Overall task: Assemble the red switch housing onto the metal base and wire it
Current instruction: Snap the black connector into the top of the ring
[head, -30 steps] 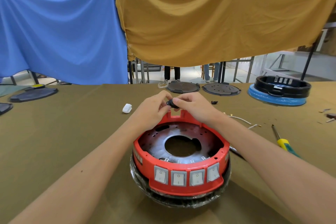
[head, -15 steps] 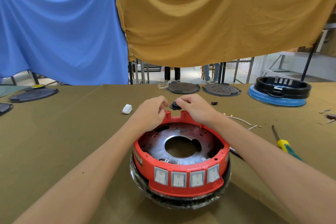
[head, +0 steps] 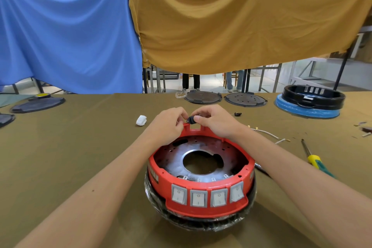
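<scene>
Looks like an assembly workshop. Cloth-covered workbench strewn with black base plates at 12 o'clock, screwdriver at 3.

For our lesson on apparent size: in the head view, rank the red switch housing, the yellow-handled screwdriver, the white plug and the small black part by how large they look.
1. red switch housing, nearest the camera
2. yellow-handled screwdriver
3. white plug
4. small black part, partly hidden by the fingers, so only roughly judged
</scene>
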`<state>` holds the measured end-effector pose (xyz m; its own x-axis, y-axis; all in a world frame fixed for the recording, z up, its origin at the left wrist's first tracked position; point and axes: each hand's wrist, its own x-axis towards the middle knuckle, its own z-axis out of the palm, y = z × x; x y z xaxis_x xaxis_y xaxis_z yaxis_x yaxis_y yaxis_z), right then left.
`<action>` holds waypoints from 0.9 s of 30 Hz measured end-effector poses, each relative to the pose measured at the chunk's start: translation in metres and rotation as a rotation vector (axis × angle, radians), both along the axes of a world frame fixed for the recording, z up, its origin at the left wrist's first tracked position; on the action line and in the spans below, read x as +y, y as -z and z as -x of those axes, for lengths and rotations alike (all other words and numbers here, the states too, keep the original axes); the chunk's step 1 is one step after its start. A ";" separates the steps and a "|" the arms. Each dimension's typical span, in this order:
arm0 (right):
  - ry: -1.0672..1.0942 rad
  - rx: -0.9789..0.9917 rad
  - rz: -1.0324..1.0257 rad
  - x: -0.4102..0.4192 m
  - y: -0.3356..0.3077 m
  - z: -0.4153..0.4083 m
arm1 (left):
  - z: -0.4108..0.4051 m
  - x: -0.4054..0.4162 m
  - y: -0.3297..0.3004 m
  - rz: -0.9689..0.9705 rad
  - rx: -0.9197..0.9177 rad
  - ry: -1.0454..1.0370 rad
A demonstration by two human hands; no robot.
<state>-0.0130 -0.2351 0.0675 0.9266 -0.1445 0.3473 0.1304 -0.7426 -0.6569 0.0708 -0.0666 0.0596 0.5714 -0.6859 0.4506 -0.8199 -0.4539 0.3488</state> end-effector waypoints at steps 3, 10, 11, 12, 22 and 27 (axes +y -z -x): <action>0.004 0.002 -0.005 0.000 0.000 0.000 | 0.000 0.000 0.000 0.001 0.002 0.001; -0.007 -0.004 -0.017 -0.001 0.000 0.001 | 0.000 0.000 0.000 0.000 0.008 0.001; -0.010 -0.010 -0.026 -0.001 0.000 0.002 | 0.000 -0.001 0.000 -0.001 0.007 0.000; -0.012 -0.017 -0.036 -0.001 0.000 0.002 | 0.000 -0.001 0.000 -0.002 0.007 -0.003; -0.003 -0.010 -0.093 -0.002 0.000 0.003 | 0.005 0.000 -0.003 -0.006 -0.001 -0.027; 0.037 0.016 -0.124 -0.003 0.000 0.003 | 0.006 0.000 -0.004 -0.024 -0.005 -0.023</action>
